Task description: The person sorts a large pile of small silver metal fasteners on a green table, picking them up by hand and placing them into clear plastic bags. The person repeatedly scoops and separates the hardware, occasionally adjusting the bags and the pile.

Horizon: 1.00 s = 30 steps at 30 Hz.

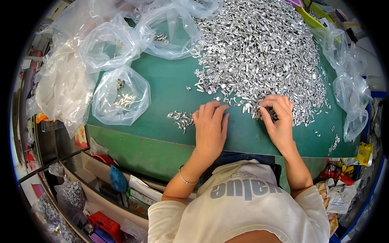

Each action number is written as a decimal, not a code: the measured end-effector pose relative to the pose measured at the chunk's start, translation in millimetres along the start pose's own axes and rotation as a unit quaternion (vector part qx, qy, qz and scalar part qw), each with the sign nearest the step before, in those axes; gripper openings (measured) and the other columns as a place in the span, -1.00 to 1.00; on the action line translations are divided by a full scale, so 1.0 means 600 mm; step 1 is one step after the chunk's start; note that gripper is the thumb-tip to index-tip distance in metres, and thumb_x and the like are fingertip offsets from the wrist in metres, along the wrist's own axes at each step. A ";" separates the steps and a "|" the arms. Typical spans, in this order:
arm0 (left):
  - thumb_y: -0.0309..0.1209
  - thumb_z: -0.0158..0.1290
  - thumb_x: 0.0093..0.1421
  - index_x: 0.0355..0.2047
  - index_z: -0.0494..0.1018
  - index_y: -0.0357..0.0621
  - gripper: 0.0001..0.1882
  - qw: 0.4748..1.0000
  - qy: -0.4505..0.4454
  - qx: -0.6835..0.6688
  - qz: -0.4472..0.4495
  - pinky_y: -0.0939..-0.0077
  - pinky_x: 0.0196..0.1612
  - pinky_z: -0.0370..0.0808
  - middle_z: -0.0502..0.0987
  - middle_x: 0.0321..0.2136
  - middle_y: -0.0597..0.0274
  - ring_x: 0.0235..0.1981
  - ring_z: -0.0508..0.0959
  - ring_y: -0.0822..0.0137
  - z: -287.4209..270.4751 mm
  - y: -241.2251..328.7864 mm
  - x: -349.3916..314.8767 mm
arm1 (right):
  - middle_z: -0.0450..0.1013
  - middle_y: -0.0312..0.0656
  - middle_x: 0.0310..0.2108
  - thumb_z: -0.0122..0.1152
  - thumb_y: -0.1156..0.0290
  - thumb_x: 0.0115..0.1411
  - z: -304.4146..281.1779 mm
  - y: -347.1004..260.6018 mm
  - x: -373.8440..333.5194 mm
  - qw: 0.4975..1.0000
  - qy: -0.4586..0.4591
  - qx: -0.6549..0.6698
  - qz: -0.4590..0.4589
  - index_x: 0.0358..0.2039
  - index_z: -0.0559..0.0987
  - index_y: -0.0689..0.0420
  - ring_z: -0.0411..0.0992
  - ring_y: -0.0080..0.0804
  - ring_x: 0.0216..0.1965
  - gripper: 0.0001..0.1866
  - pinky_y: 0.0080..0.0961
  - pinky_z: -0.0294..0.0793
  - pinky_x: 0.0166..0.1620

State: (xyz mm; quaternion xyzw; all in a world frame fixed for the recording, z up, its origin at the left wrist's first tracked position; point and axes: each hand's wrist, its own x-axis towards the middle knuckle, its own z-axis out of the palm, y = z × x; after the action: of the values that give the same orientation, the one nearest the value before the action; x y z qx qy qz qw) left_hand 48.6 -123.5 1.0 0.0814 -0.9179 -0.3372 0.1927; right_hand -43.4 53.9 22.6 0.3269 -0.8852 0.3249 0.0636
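Note:
A large heap of small silver metal pieces point(259, 52), some of them ring-shaped, covers the far right of the green table point(162, 81). At its near edge my right hand point(280, 121) curls, thumb and fingers drawn together among the pieces; what lies between the fingertips is too small to make out. My left hand point(210, 125) rests palm down on the tabletop, fingers loosely stretched and slightly apart, holding nothing visible. Just left of its fingertips lies a small group of silver pieces point(181, 120). A few loose pieces lie between the hands and the heap.
Open clear plastic bags stand on the left; the nearest bag point(121, 97) holds some metal pieces. Another clear bag point(351, 89) hangs over the right edge. A yellow-green basin point(311, 18) sits behind the heap. Below left, drawers hold bagged pieces and a red plastic container point(106, 226).

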 end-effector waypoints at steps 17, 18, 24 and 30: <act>-0.47 0.25 0.02 -0.17 0.48 -0.14 -0.67 0.997 -0.057 -0.033 0.035 0.29 -0.09 0.21 0.43 -0.22 0.23 -0.18 0.41 0.20 0.052 0.045 -0.020 | 0.40 -0.28 -0.22 0.40 0.42 -0.05 0.006 0.001 -0.004 0.995 -0.014 -0.095 -0.032 -0.30 0.56 0.11 0.32 -0.26 -0.15 -0.73 -0.28 0.15 -0.04; -0.47 0.25 0.02 -0.19 0.48 -0.14 -0.68 0.997 -0.055 -0.030 0.033 0.29 -0.09 0.21 0.42 -0.23 0.23 -0.18 0.41 0.20 0.055 0.044 -0.020 | 0.41 -0.28 -0.22 0.41 0.42 -0.05 0.003 0.003 -0.006 0.995 -0.016 -0.092 -0.035 -0.30 0.56 0.11 0.32 -0.27 -0.14 -0.73 -0.29 0.15 -0.04; -0.51 0.24 0.01 -0.25 0.50 -0.13 -0.74 0.996 -0.074 -0.047 0.027 0.29 -0.11 0.20 0.42 -0.26 0.24 -0.20 0.41 0.21 0.042 0.038 -0.029 | 0.44 -0.29 -0.16 0.42 0.40 -0.06 -0.021 0.011 -0.025 0.997 -0.056 0.016 -0.056 -0.31 0.57 0.11 0.35 -0.25 -0.08 -0.72 -0.28 0.18 0.00; -0.54 0.22 0.01 -0.24 0.50 -0.11 -0.73 0.996 -0.080 -0.047 0.015 0.28 -0.10 0.20 0.42 -0.26 0.24 -0.20 0.41 0.20 0.030 0.036 -0.033 | 0.39 -0.24 -0.06 0.40 0.43 -0.06 -0.027 0.003 -0.033 0.990 -0.121 -0.015 -0.074 -0.32 0.56 0.15 0.31 -0.15 0.01 -0.73 -0.22 0.21 0.05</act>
State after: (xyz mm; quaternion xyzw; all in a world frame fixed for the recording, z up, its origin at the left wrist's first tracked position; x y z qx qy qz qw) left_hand 59.2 -90.9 -3.3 0.0313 -0.9146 -0.3824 0.1276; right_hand -30.8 75.9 27.8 0.4270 -0.8646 0.2646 -0.0150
